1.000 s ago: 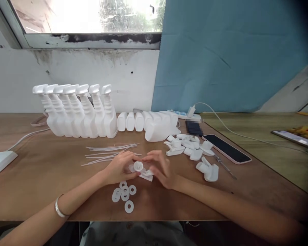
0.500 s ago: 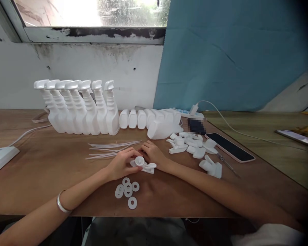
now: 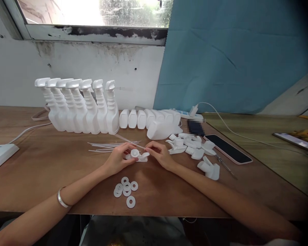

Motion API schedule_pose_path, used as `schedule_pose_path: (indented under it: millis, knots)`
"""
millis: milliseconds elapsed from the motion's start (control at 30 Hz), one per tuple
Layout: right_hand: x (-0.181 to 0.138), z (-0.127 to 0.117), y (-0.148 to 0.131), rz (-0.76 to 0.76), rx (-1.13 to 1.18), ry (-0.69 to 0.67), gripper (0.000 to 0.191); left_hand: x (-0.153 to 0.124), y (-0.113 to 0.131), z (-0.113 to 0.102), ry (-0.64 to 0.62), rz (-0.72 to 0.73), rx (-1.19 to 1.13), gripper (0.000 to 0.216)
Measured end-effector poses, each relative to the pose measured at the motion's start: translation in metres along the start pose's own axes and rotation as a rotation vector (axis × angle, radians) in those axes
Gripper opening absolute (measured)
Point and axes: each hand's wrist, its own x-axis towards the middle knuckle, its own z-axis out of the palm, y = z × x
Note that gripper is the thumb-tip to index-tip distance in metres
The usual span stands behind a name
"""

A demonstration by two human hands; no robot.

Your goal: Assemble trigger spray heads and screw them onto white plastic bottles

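Note:
My left hand [image 3: 118,159] grips a white spray-trigger head [image 3: 138,156] just above the wooden table [image 3: 53,171]. My right hand [image 3: 160,154] pinches a thin white dip tube [image 3: 129,140] whose near end meets the trigger head. The tube slants up and away to the left. A small pile of white ring washers [image 3: 125,191] lies on the table just in front of my hands. More loose dip tubes [image 3: 105,146] lie behind my left hand.
A row of assembled white spray bottles [image 3: 79,109] stands at the back, with capless bottles [image 3: 149,121] lying beside them. Loose trigger heads [image 3: 195,150] and a dark phone [image 3: 227,147] lie to the right. A power strip [image 3: 0,155] sits at the left edge.
My right hand took a dip tube from the pile behind and brought its end to the trigger head. My left hand kept hold of the head and shifted slightly away from me.

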Motion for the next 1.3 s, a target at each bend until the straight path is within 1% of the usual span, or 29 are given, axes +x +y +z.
schedule_pose_path:
  millis: [67,167,267,333,500,567,633,733,767,800,833,867,933,1000,1067,1100,1167,1300]
  knots:
    - [-0.001,-0.001,-0.002,-0.010,0.027,-0.085,0.025,0.000,0.002,-0.001,0.007,0.043,-0.012,0.020]
    - [0.000,-0.002,-0.005,-0.003,0.065,-0.148,0.024,0.000,0.005,-0.002,0.023,0.100,-0.009,0.020]
    - [0.002,-0.002,-0.007,0.010,0.105,-0.250,0.024,-0.001,0.007,-0.002,0.004,0.155,0.017,0.023]
    - [0.001,0.000,-0.010,-0.007,0.096,-0.261,0.024,-0.001,0.008,-0.001,-0.017,0.180,0.034,0.025]
    - [-0.006,0.010,-0.018,-0.104,-0.061,-0.130,0.019,-0.001,0.007,0.001,-0.025,0.174,0.026,0.025]
    - [-0.008,0.010,-0.021,-0.138,-0.081,-0.045,0.027,-0.001,0.007,0.001,-0.022,0.174,0.028,0.025]
    - [-0.005,0.006,-0.024,-0.190,-0.077,0.050,0.034,-0.001,0.006,0.002,-0.037,0.157,0.027,0.023]
    - [0.009,-0.009,-0.034,-0.271,-0.062,0.201,0.029,-0.001,0.004,0.004,-0.092,0.092,0.014,0.023]
    - [0.017,-0.014,-0.039,-0.278,-0.077,0.236,0.027,-0.002,0.004,0.004,-0.112,0.065,0.008,0.024]
    - [0.025,-0.018,-0.044,-0.269,-0.117,0.240,0.024,-0.002,0.004,0.004,-0.128,0.039,0.002,0.026]
    - [0.033,-0.021,-0.048,-0.251,-0.183,0.183,0.022,-0.002,0.003,0.004,-0.142,0.016,-0.007,0.027]
    - [0.041,-0.022,-0.051,-0.228,-0.270,0.069,0.020,-0.002,0.003,0.004,-0.152,0.001,-0.016,0.028]
    - [0.055,-0.019,-0.053,-0.192,-0.480,-0.227,0.018,-0.002,0.003,0.004,-0.154,-0.004,-0.027,0.028]
    - [0.063,-0.012,-0.050,-0.177,-0.688,-0.470,0.018,-0.002,0.003,0.004,-0.151,0.009,-0.036,0.027]
    - [0.066,-0.004,-0.043,-0.149,-0.846,-0.617,0.017,-0.002,0.003,0.004,-0.147,0.015,-0.050,0.028]
    - [0.066,-0.001,-0.040,-0.128,-0.898,-0.658,0.017,-0.002,0.003,0.005,-0.149,0.014,-0.063,0.029]
    - [0.063,0.004,-0.034,-0.098,-0.961,-0.695,0.016,-0.002,0.002,0.006,-0.156,0.010,-0.092,0.031]
    - [0.057,0.002,-0.033,-0.152,-0.964,-0.686,0.017,-0.003,0.002,0.008,-0.157,-0.006,-0.112,0.030]
